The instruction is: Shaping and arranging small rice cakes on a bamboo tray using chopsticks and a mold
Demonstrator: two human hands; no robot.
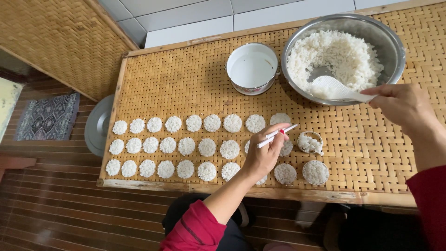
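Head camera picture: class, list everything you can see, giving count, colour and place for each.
Woven tray: one, tan, centre.
Rice discs: three rows, white, tray's near left.
Ring moulds: two, rice-filled, near right.
Steel bowl: one, silver, far right, holds rice.
Small pot: one, white, beside bowl.
Rug: one, patterned, floor left.
Left hand: holds white stick.
Right hand: holds white paddle in bowl.

1. My left hand (pixel 264 155) is bare, with no ring, watch or glove on it.
2. A red sleeve (pixel 197 227) is pushed up above my left forearm, bunched in soft folds.
3. My right hand (pixel 403 104) is bare too.
4. Its red sleeve (pixel 429 204) ends partway along the forearm.
5. Dark trousers (pixel 232 232) cover my legs.
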